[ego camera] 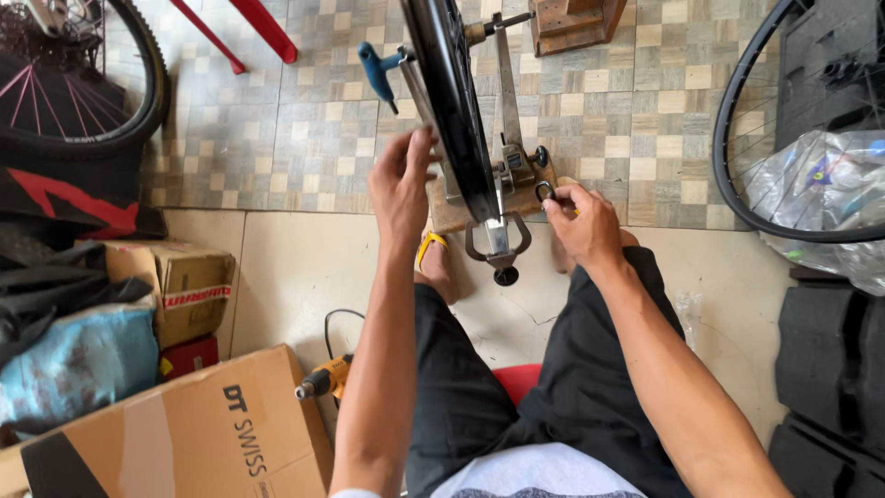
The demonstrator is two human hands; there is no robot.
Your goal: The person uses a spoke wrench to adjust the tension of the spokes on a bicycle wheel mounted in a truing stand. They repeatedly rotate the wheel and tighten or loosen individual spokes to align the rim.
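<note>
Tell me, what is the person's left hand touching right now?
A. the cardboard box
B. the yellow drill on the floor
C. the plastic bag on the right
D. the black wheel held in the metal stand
D: the left hand rests its fingers against the black wheel standing upright in the metal stand, while the yellow drill lies untouched on the floor.

Large cardboard box near left, yellow drill just beside it. Smaller box behind, blue bag alongside. Spoked wheel far left (pink spokes). Plastic-wrapped bundle right.
</note>
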